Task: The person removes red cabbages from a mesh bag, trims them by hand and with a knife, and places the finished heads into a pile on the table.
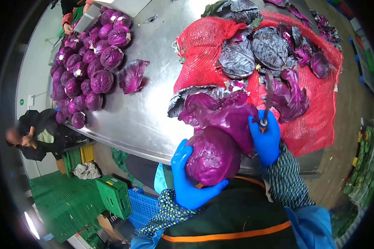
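In a blue glove, my left hand (195, 178) is wrapped round a red cabbage (214, 157) at the table's near edge. My right hand (266, 137), also gloved in blue, grips a knife (269, 91) whose blade points away from me. A large loose cabbage leaf (224, 118) stands against the far side of the cabbage, by the fingers of my right hand. Beyond lies a red mesh sack (205, 50), with dark-leaved cabbages (271, 49) and torn leaves on it.
A big pile of trimmed red cabbages (102, 81) covers the left of the steel table (153, 99). One loose leaf (133, 76) lies beside it. Green crates (112, 195) and a blue crate (143, 209) stand below left. Other people (41, 133) are at the left and top left.
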`<state>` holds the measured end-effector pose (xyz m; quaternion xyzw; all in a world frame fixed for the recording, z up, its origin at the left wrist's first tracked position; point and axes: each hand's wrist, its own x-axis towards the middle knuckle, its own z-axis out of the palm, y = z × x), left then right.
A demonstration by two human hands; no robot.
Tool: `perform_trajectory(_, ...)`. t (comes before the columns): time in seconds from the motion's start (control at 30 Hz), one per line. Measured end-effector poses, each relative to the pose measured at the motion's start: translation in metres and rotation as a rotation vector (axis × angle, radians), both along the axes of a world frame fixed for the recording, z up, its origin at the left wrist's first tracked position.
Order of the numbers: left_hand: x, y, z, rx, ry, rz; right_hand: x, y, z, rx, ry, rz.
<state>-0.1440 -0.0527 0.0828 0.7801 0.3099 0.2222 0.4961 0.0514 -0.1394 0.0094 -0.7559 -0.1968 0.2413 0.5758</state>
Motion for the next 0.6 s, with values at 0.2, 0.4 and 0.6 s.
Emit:
perform_trajectory(0.2, -0.015, 0.009, -0.017, -1.137, -0.490, 0.312, 0.051, -0.024, -0.035, 0.008, 0.151, -0.140)
perform_trajectory(0.4, 0.008, 0.028, -0.015, -0.811, -0.135, 0.117, 0.090, -0.056, -0.018, -0.386, -0.864, 0.016)
perform_trajectory(0.6, 0.025, 0.038, -0.010, -1.622, -0.782, 0.228, -0.002, 0.041, 0.076, 0.331, 0.045, 0.638)
